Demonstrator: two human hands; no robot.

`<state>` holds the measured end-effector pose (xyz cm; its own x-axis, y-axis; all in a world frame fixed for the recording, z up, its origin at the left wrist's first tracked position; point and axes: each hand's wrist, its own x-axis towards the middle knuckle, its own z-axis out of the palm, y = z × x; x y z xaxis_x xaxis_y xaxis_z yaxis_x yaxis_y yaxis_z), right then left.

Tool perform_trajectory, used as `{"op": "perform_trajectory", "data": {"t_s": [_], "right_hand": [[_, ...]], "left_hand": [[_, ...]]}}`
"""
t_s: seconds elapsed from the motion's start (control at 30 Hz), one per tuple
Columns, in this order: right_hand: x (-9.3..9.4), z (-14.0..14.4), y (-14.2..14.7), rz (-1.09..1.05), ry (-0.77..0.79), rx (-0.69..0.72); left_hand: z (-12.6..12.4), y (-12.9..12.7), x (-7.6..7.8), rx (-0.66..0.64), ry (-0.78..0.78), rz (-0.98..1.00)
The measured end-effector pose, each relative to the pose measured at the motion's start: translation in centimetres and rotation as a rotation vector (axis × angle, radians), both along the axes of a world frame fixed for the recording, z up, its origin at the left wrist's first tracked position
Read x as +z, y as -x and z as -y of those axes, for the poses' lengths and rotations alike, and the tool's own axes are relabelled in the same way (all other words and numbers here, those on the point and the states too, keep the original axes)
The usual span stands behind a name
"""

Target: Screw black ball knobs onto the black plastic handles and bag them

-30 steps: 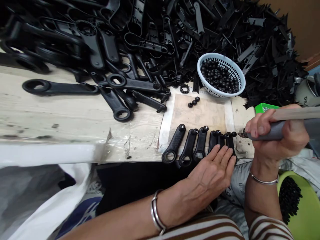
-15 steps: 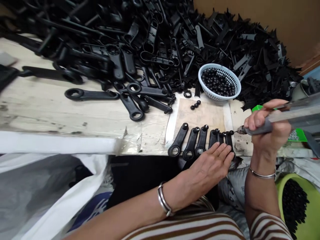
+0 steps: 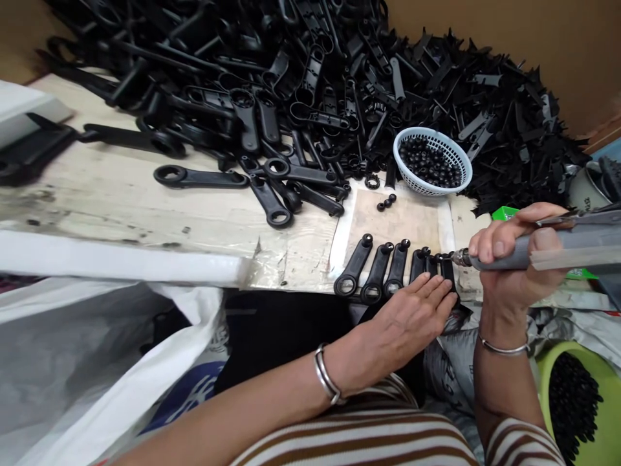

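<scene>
My left hand [image 3: 410, 317] lies flat, fingers stretched out, pressing on the right end of a row of black plastic crank arms [image 3: 356, 264]. Each arm has a ring at the near end and a small knob at the far end; the rightmost ones are partly hidden by my fingers. My right hand [image 3: 509, 265] is wrapped round a grey power screwdriver [image 3: 582, 244], held almost level. Its tip meets the knob end of the arms at the right of the row; the exact contact is too small to make out.
A light blue basket [image 3: 468, 169] holds black knobs. Three loose knobs [image 3: 387, 202] lie before it. Piled black parts [image 3: 310, 77] fill the back of the bench. Green trays [image 3: 504, 212] stand beyond my right hand; a yellow-green tub [image 3: 599, 414] of black pieces is below right.
The screwdriver has moved left, its tip closer to the right end of the row. My left hand stays on the arms. The whole view has shifted slightly.
</scene>
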<state>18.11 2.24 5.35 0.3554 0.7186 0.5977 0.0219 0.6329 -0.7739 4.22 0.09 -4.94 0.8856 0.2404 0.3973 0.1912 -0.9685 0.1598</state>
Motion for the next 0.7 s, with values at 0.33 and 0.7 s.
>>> {"op": "perform_trajectory", "data": {"t_s": [0.33,0.7], "right_hand": [[-0.6,-0.3,-0.1,0.008,0.019,-0.024],[-0.4,-1.0,0.4,0.064,0.037,-0.010]], "left_hand": [[-0.1,0.2,1.6,0.012,0.011,0.005],[-0.1,-0.1,1.3,0.017,0.034,0.006]]}}
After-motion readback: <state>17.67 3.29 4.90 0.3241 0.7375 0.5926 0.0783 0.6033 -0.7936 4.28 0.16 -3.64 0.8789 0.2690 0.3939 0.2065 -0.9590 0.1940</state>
